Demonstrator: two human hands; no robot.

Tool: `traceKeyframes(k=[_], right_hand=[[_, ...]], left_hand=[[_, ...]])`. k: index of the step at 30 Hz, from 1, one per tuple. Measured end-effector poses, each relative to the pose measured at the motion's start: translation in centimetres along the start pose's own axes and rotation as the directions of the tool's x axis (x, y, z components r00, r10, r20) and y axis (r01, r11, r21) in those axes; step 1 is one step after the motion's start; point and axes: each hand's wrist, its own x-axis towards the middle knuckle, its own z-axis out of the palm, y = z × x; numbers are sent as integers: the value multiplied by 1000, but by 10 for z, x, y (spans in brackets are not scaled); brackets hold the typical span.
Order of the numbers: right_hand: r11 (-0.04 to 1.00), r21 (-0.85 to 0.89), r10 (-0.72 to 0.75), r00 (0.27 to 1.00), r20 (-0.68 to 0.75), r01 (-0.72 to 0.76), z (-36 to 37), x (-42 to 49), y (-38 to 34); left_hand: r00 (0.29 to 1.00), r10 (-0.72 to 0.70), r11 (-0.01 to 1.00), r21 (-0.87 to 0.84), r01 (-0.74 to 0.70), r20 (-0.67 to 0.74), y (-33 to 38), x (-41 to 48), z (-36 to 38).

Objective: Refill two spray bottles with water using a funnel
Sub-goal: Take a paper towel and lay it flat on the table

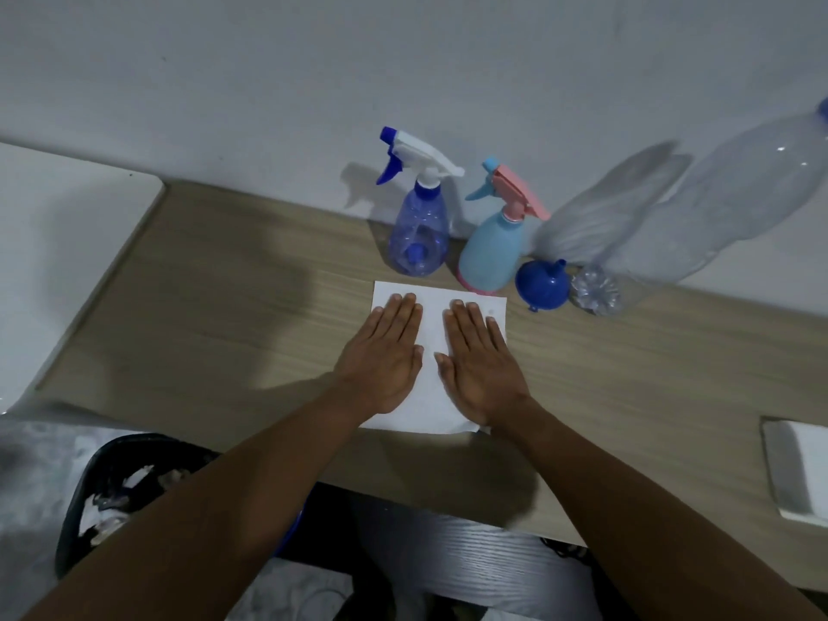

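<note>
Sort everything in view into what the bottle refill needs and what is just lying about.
For the job:
clear blue spray bottle;
light blue spray bottle with pink trigger;
blue funnel;
large clear plastic bottle, likely the water source;
white sheet, maybe for spills, under left hand and right hand.

Lying about:
black bin with scraps;
white tray at the right edge.

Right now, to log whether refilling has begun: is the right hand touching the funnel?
Apart. Head view: right hand lies flat on the paper, bare table between it and the funnel.
</note>
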Motion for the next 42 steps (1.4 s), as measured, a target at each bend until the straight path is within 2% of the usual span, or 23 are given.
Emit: traceKeyframes(k=[10, 18, 25, 33, 42], right_hand=[[997, -19, 80, 997, -18, -80, -6, -70, 104], [980, 11, 199, 979, -43, -198, -7, -145, 180], [967, 13, 254, 966, -44, -254, -2, -213, 204], [969, -11, 247, 969, -27, -247, 9, -253, 190], [984, -42, 172, 985, -29, -173, 20, -246, 131]], left_hand=[[992, 113, 993, 14, -113, 48, 120, 30, 9], [971, 217, 976, 9, -219, 96, 225, 49, 23], [964, 246, 967, 35, -251, 106, 285, 25, 35], [969, 229, 973, -1, -230, 91, 309, -23, 42], [984, 166, 986, 10, -167, 60, 249, -66, 36]])
